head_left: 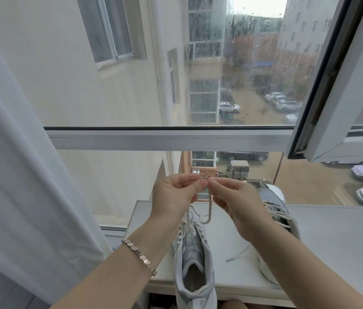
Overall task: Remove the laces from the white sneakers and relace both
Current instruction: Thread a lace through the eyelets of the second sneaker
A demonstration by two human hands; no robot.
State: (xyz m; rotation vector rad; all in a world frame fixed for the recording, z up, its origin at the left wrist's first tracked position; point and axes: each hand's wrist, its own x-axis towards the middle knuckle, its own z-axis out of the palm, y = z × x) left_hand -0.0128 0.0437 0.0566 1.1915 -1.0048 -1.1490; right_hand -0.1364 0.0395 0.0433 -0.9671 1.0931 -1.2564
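White cord lace [210, 208] is held up before the window [167, 139], both ends pinched at the fingertips. The left hand [176, 195] and the right hand [234, 199] each close thumb and forefinger on it, their tips almost touching. One strand runs down to the near sneaker [192, 264], which stands on the ledge [332, 241] with its heel over the front edge. The other strand hangs in a slack loop just above the tongue. The second sneaker [270, 196] stands to the right, laced at least in part, with a loose lace end [238, 253] lying on the ledge beside it. Risks, as judged: because the near sneaker overhangs the ledge, a firm upward pull on the lace could tip it or drag it off. Unevenly matched ends would leave one side short at the top eyelets. A slipped pinch would drop the slack loop. Not determinable: what the fingertips are doing to the lace tips, and how many lower eyelets are threaded. The right forearm covers most of the second sneaker, and the near sneaker's heel is cut off at the bottom edge.
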